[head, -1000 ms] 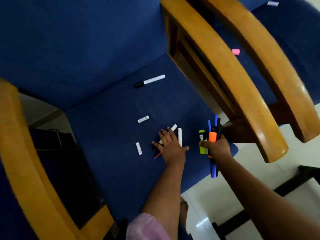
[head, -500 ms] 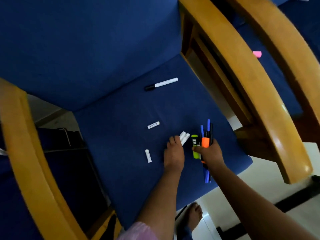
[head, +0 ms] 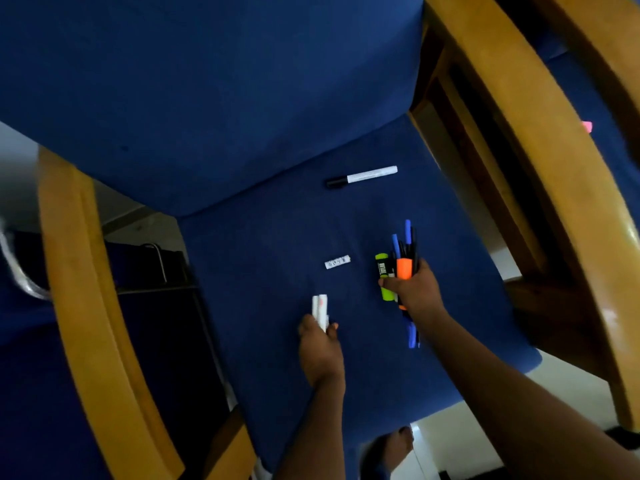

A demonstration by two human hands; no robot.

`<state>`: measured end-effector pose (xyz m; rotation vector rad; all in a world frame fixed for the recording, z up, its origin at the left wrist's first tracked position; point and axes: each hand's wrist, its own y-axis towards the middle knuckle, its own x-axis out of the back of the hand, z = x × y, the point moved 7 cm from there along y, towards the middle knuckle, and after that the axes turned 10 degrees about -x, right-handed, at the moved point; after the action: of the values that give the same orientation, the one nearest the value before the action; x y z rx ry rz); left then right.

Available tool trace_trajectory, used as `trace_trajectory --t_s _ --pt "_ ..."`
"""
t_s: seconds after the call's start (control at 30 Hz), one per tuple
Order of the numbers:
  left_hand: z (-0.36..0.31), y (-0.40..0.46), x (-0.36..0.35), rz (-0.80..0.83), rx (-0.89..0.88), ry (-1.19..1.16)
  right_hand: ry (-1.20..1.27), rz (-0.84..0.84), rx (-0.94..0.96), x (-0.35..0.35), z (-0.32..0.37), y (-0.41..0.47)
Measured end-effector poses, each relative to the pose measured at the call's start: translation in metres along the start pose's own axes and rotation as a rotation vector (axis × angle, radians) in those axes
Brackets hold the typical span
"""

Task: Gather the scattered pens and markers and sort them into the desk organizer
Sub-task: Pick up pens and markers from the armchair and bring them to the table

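Now both hands clenched: left [head: 320, 344] round white markers [head: 320, 308], right [head: 415, 292] round pen bundle [head: 401, 265], side by side.

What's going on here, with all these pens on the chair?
A person is gathering pens and markers off a blue chair seat. The right hand grips a bundle of highlighters and pens. The left hand holds a few white markers. A black-capped marker and a small white piece lie loose on the seat. No organizer is in view.
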<state>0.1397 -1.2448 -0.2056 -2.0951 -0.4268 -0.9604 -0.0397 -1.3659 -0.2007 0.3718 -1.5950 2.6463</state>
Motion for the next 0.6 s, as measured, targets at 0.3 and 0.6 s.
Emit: trace_trajectory --t_s 0.3,0.6 --pt "-0.109 0.069 0.006 0.13 -0.728 0.449 -0.038 -0.074 -0.011 0.012 0.017 0.014" --pt "-0.112 0.088 -0.007 0.28 -0.636 0.553 -0.037 -0.084 -0.017 0.018 0.027 0.027"
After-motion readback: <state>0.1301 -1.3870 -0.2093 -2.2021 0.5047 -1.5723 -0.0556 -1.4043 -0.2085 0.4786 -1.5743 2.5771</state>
